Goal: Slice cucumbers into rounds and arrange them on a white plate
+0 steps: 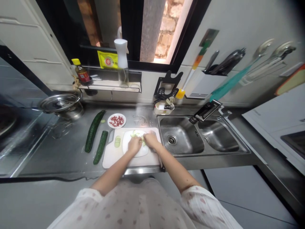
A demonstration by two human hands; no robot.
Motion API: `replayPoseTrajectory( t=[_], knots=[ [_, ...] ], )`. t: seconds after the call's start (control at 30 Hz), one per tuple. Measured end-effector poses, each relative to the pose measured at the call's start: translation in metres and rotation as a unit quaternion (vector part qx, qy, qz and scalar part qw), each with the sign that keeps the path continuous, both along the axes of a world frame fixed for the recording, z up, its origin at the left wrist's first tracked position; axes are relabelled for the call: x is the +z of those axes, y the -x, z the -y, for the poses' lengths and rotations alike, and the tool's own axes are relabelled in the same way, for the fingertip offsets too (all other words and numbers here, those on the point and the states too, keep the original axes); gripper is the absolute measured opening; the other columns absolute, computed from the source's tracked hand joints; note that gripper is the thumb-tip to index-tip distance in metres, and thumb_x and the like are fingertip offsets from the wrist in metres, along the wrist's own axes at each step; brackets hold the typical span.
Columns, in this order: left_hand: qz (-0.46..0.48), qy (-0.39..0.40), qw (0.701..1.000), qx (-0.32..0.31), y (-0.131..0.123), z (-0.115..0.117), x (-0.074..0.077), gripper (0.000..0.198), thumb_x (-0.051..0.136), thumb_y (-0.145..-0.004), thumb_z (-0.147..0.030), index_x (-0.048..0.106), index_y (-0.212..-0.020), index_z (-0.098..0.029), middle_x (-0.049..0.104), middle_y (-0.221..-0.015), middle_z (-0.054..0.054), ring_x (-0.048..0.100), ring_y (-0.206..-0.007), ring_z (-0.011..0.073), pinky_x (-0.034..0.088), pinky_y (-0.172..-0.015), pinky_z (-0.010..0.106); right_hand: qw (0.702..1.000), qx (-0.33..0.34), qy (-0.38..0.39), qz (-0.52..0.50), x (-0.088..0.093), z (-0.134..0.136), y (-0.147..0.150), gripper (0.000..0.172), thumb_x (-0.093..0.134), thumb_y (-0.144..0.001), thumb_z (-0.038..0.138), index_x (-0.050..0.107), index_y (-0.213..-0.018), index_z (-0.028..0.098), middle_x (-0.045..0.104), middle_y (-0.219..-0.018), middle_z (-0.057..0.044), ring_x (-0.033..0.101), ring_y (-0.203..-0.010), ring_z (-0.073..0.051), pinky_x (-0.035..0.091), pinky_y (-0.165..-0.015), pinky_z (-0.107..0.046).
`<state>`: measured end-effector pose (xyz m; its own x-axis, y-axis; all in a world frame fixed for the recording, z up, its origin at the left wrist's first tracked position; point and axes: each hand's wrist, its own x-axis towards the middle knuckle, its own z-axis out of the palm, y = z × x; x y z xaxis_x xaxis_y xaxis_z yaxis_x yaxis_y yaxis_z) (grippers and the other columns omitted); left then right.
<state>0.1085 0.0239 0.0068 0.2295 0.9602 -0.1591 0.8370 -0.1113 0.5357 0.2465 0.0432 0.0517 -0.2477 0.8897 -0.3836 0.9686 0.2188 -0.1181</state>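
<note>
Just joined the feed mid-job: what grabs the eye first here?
The left hand and right hand meet over the white plate on the cutting board, among pale cucumber slices. Two dark green cucumbers lie left of the board; a small dish of red pieces sits behind it.

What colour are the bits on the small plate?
Red bits on a small round white plate, head view.

No legible text (print on the yellow packet (107, 59) too blurred)
</note>
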Motion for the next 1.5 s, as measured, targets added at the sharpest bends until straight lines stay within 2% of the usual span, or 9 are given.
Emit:
replayPoseTrajectory(
  t=[0.3,0.6,0.7,0.83,1.0,1.17,1.5],
  knots=[
    [-0.018,-0.036,0.999,-0.025,0.002,0.003,0.001,0.021,0.051,-0.088,-0.023,0.068,-0.101,-0.022,0.059,-0.108,0.008,0.049,-0.107,0.0224,0.041,-0.09,0.031,1.0,0.019,-0.011,0.015,0.0,0.002,0.001,0.029,0.039,-0.092,0.014,0.065,-0.105,0.008,0.067,-0.106,-0.02,0.062,-0.102,-0.024,0.037,-0.089,-0.031],
    [-0.073,-0.087,0.987,-0.115,0.007,0.013,0.004,0.03,0.045,-0.09,-0.019,0.066,-0.109,-0.025,0.059,-0.107,0.007,0.047,-0.107,0.0236,0.044,-0.086,0.032,0.999,0.022,-0.034,0.018,-0.002,0.003,-0.002,0.026,0.041,-0.092,0.016,0.063,-0.105,0.009,0.067,-0.105,-0.019,0.062,-0.1,-0.023,0.037,-0.091,-0.032],
    [-0.085,-0.087,0.985,-0.125,0.008,0.013,0.004,0.03,0.045,-0.09,-0.019,0.067,-0.11,-0.025,0.059,-0.107,0.007,0.047,-0.106,0.0234,0.044,-0.086,0.032,0.999,-0.01,-0.037,0.005,0.0,0.004,-0.006,0.026,0.041,-0.093,0.02,0.062,-0.105,0.011,0.067,-0.106,-0.018,0.06,-0.102,-0.023,0.037,-0.089,-0.03],
    [-0.088,-0.086,0.984,-0.126,0.008,0.013,0.004,0.03,0.045,-0.09,-0.019,0.067,-0.109,-0.025,0.059,-0.107,0.007,0.048,-0.105,0.0233,0.045,-0.086,0.032,0.995,-0.092,-0.048,-0.015,0.002,0.009,-0.016,0.029,0.037,-0.096,0.025,0.058,-0.113,0.015,0.064,-0.115,-0.015,0.056,-0.106,-0.02,0.038,-0.084,-0.026],
    [-0.083,-0.086,0.986,-0.119,0.007,0.015,0.006,0.029,0.046,-0.09,-0.02,0.067,-0.11,-0.024,0.059,-0.107,0.008,0.048,-0.106,0.0234,0.045,-0.086,0.032,0.989,-0.143,-0.038,-0.018,-0.001,0.02,-0.023,0.031,0.037,-0.097,0.03,0.052,-0.12,0.017,0.063,-0.115,-0.015,0.059,-0.101,-0.019,0.039,-0.08,-0.025],
    [-0.081,-0.094,0.984,-0.125,0.007,0.015,0.005,0.029,0.045,-0.09,-0.02,0.067,-0.109,-0.024,0.059,-0.106,0.007,0.048,-0.107,0.0234,0.045,-0.086,0.032,0.987,-0.158,-0.028,-0.014,-0.006,0.029,-0.021,0.035,0.041,-0.096,0.035,0.05,-0.123,0.015,0.064,-0.113,-0.016,0.06,-0.102,-0.021,0.04,-0.079,-0.026],
    [-0.083,-0.086,0.984,-0.132,0.008,0.013,0.003,0.032,0.046,-0.09,-0.02,0.067,-0.113,-0.026,0.058,-0.108,0.007,0.048,-0.107,0.023,0.046,-0.088,0.032,0.989,-0.147,-0.025,-0.011,-0.008,0.025,-0.019,0.035,0.038,-0.097,0.032,0.052,-0.123,0.013,0.062,-0.115,-0.019,0.059,-0.106,-0.021,0.04,-0.083,-0.027]
  ],
)
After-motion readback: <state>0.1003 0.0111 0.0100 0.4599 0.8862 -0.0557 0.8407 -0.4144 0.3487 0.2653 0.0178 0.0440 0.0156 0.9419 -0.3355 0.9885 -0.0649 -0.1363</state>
